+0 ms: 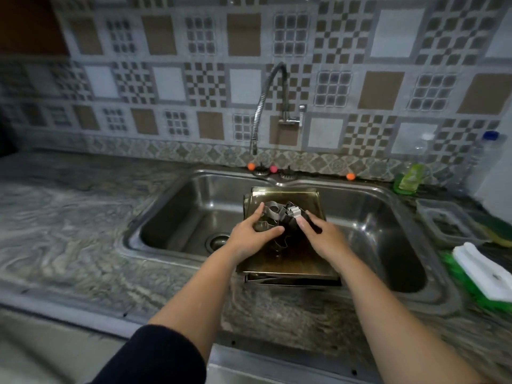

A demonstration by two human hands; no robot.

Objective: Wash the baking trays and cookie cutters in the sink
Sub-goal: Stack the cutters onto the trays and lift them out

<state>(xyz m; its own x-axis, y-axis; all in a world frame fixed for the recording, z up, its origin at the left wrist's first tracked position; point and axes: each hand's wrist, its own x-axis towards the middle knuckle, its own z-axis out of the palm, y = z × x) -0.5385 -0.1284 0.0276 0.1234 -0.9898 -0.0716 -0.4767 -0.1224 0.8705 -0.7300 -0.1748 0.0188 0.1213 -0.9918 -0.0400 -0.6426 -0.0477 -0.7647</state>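
A stack of dark metal baking trays [302,261] lies across the middle of the steel sink [177,217], its near end resting on the sink's front rim. On the top tray sits a cluster of shiny metal cookie cutters [273,214]. My left hand [253,236] curls its fingers and thumb around the cutters from the left. My right hand [322,235] pinches a cutter at the cluster's right side with fingertips. The cutters' lower parts are hidden behind my hands.
A flexible tap [266,106] arches over the sink's back; no water is visible. Right of the sink are a green soap bottle [410,177], a clear container [446,223], a sponge [496,231] and a white-and-green brush [482,273]. Marble counter [69,231] stretches left.
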